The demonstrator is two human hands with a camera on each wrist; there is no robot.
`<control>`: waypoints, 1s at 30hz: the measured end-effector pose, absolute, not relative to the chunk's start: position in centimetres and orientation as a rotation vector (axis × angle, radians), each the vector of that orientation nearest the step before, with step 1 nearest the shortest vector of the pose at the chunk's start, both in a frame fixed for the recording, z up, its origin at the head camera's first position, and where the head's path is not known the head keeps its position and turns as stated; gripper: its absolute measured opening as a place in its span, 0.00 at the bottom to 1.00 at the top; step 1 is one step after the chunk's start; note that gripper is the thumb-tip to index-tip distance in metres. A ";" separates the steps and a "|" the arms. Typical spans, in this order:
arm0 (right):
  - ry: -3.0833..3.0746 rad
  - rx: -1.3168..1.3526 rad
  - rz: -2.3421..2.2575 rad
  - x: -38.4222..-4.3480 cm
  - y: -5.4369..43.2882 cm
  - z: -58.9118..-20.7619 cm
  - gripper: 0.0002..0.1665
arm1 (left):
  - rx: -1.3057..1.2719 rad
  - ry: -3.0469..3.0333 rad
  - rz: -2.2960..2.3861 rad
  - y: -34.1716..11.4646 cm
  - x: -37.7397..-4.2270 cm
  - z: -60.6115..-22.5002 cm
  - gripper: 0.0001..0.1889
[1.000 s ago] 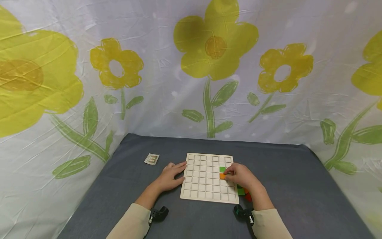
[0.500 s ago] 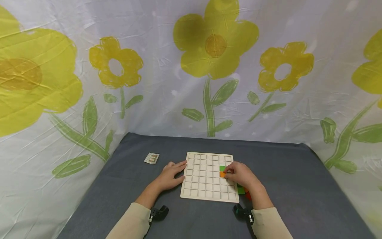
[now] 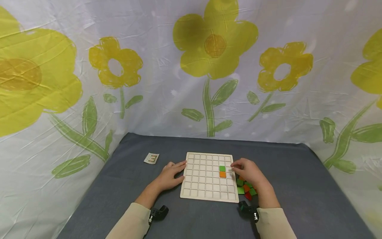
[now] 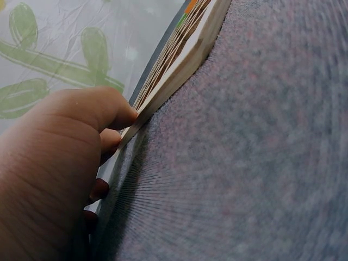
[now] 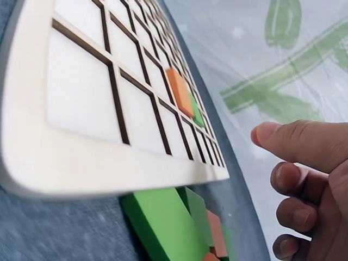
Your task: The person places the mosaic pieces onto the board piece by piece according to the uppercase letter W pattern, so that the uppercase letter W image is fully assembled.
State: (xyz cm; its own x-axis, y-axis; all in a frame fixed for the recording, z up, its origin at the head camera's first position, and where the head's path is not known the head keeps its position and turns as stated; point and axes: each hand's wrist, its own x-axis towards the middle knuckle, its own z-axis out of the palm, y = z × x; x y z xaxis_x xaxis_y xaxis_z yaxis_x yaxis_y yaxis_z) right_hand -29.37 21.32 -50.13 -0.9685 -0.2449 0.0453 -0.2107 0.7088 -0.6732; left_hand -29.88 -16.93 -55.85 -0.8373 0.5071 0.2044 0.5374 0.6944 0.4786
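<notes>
Pale, rectangular wooden grid board (image 3: 203, 179) lies on the grey cloth-covered desk (image 3: 125, 179), apparently steadied at its left edge by outstretched fingers of the left hand (image 3: 169, 177), while the right hand (image 3: 248, 172), fingers loosely bent, pinches nothing near the right edge.

The pale board (image 3: 202, 181) is gridded in brown — one green tile (image 3: 222, 168), one orange tile (image 3: 222, 174) on it. Loose pieces (image 3: 246, 188) are green, orange and red. The bench (image 3: 298, 186) is dark grey, the whitish backdrop (image 3: 161, 99) yellow-flowered.
</notes>
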 end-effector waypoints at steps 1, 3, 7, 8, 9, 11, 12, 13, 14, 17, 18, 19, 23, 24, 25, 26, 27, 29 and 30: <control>2.859 -0.375 -1.122 -29.4 21.5 -50.1 0.12 | -0.874 -2.845 -0.826 -16.9 -29.9 -55.8 0.30; 2.865 -0.366 -1.125 -29.4 21.9 -50.1 0.12 | -0.871 -2.848 -0.820 -16.9 -29.8 -55.7 0.30; 2.872 -0.335 -1.129 -29.5 22.6 -50.1 0.13 | -0.873 -2.838 -0.820 -16.9 -29.8 -55.7 0.30; 2.871 -0.325 -1.134 -29.5 22.8 -50.1 0.13 | -0.875 -2.833 -0.822 -16.9 -29.8 -55.7 0.30; 2.870 -0.313 -1.138 -29.6 23.0 -50.2 0.13 | -0.876 -2.831 -0.824 -16.9 -29.8 -55.7 0.30; 2.865 -0.289 -1.148 -29.6 23.5 -50.3 0.14 | -0.877 -2.835 -0.821 -16.8 -29.9 -55.7 0.30; 2.867 -0.280 -1.150 -29.6 23.8 -50.4 0.14 | -0.876 -2.838 -0.820 -16.8 -29.9 -55.7 0.30; 2.870 -0.268 -1.156 -29.6 24.0 -50.4 0.14 | -0.875 -2.841 -0.822 -16.8 -29.9 -55.7 0.30; 2.878 -0.276 -1.150 -29.6 24.3 -50.5 0.14 | -0.873 -2.844 -0.826 -16.8 -29.8 -55.7 0.30; 2.899 -0.260 -1.136 -29.5 25.0 -50.6 0.15 | -0.865 -2.855 -0.836 -16.8 -29.8 -55.6 0.30; 2.904 -0.257 -1.129 -29.5 25.2 -50.7 0.15 | -0.863 -2.855 -0.840 -16.8 -29.8 -55.6 0.30; 2.906 -0.253 -1.122 -29.5 25.4 -50.7 0.15 | -0.863 -2.857 -0.844 -16.8 -29.8 -55.6 0.30; 2.883 -0.219 -1.092 -29.4 26.0 -50.8 0.15 | -0.865 -2.854 -0.842 -16.8 -29.7 -55.5 0.30; 2.874 -0.207 -1.084 -29.4 26.1 -50.9 0.15 | -0.869 -2.852 -0.843 -16.8 -29.7 -55.6 0.30; 2.864 -0.188 -1.079 -29.4 26.1 -51.0 0.15 | -0.870 -2.852 -0.843 -16.9 -29.8 -55.6 0.30; 2.855 -0.170 -1.070 -29.5 26.2 -51.1 0.15 | -0.871 -2.852 -0.844 -16.9 -29.8 -55.6 0.31; 2.850 -0.159 -1.058 -29.5 26.2 -51.2 0.15 | -0.872 -2.853 -0.845 -16.9 -29.8 -55.6 0.31; 2.842 -0.137 -1.041 -29.6 26.2 -51.5 0.15 | -0.871 -2.855 -0.841 -16.9 -29.8 -55.6 0.30; 2.840 -0.133 -1.034 -29.7 26.2 -51.6 0.15 | -0.872 -2.857 -0.839 -16.9 -29.8 -55.6 0.30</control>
State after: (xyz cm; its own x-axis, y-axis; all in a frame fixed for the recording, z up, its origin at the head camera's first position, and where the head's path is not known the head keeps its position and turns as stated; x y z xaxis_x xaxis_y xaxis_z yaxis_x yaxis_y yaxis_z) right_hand -29.68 26.17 -51.62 -0.9894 -0.1217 -0.0792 -0.0423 0.7634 -0.6445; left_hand -29.82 -16.85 -55.60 -0.8415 0.5068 0.1873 0.5275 0.6959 0.4872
